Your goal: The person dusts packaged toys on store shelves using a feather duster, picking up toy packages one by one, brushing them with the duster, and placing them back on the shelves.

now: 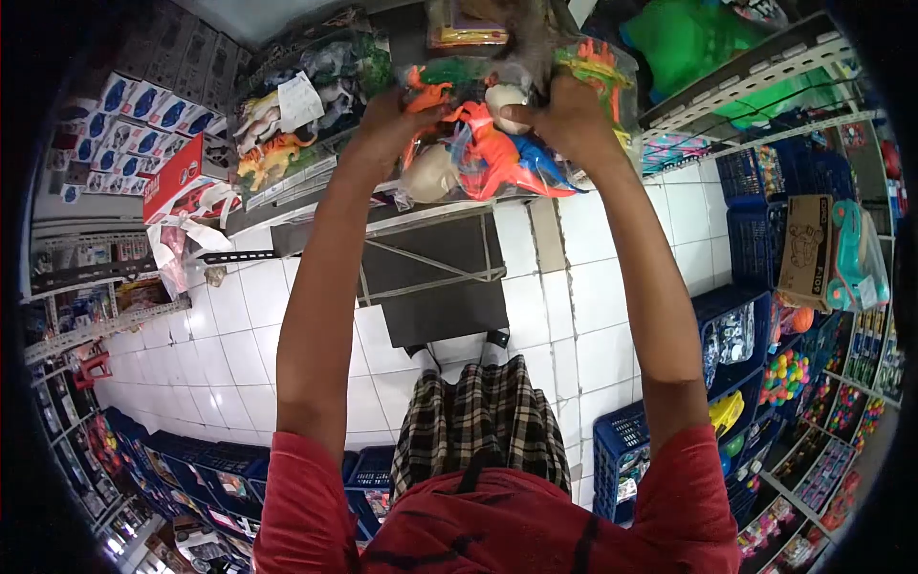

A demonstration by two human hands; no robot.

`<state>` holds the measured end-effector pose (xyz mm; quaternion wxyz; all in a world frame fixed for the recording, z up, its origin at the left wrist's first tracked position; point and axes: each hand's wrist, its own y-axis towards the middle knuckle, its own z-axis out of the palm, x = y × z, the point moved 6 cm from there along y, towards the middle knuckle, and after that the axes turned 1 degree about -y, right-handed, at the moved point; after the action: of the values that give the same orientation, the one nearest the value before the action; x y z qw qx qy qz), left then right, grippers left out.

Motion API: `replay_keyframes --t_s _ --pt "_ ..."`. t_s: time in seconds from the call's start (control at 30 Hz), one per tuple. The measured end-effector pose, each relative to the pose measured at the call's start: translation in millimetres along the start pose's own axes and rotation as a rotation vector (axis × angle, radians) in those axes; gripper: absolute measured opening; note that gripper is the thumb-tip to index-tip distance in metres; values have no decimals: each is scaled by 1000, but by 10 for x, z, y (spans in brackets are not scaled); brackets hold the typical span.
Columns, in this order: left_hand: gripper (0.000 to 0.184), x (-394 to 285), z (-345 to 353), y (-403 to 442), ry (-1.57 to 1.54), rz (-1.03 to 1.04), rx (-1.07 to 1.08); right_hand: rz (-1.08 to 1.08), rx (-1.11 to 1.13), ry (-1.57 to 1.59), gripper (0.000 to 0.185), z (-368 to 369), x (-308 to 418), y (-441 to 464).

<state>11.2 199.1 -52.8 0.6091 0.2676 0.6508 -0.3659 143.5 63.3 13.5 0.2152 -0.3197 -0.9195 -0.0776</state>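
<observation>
A clear plastic bag of toy animals (497, 167) is between my two hands at the shelf's front edge. Through its film show bright orange figures, a blue piece and pale egg-like shapes. My left hand (387, 139) grips the bag's left side, its fingers partly hidden. On the other side, my right hand (572, 120) holds the bag with the thumb pressed over the front. Left of my left hand lies another bag of toy animals (277, 158), with a white paper label (300, 100) on it. A further bag with orange and yellow figures (612, 86) sits beside my right hand.
Stacked boxes with blue pictures (124, 129) and a red box (186, 182) stand at left. Metal shelf rails (755, 77) run at upper right. Blue crates (626, 430) line the aisle, with a brown carton (805, 249) among them. White floor tiles (239, 335) lie below.
</observation>
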Motion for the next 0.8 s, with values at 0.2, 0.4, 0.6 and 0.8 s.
replay_keyframes --t_s 0.2,0.4,0.6,0.8 --pt "29 27 -55 245 50 -78 -78 -168 -88 -90 51 -20 120 331" --pt "32 145 -13 544 428 140 -69 -45 105 -195 59 373 -133 752" --pt "34 308 34 672 751 -56 -57 -50 91 -405 60 633 -52 867" --pt "38 663 44 749 841 -59 11 -132 -181 -331 55 896 -303 935"
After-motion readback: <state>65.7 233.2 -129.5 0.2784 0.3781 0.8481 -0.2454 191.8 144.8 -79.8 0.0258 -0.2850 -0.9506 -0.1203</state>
